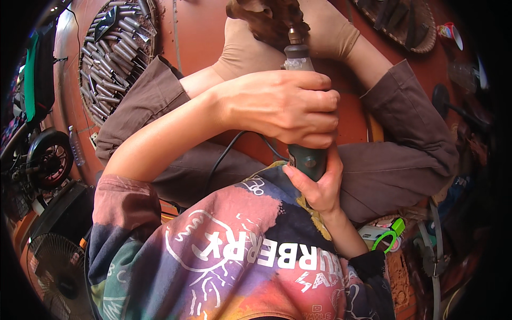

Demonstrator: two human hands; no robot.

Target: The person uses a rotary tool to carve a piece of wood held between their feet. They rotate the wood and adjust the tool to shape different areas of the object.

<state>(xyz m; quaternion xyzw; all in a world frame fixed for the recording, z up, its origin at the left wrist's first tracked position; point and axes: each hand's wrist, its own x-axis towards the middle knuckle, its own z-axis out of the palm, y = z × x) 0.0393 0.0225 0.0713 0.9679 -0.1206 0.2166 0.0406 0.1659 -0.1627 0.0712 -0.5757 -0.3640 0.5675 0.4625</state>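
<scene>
1. My right hand [320, 184], low by my chest, fingers closed on the rotary tool [304, 106] butt.
2. My left hand [282, 106] fingers wrapped round its body.
3. Tool tip on dark carved wood [261, 18] at top.

Rotary tool [304, 106] — matt plastic, seemingly metal collet

No screens, signs or shop packages in view. Only printed matter: white block lettering and line drawings across the person's multicoloured shirt [234, 256], low centre, on pink, navy, green and orange patches. A small white label-like tag [94, 140] lies on the red floor at left, beside the basket; too small to make out.
</scene>
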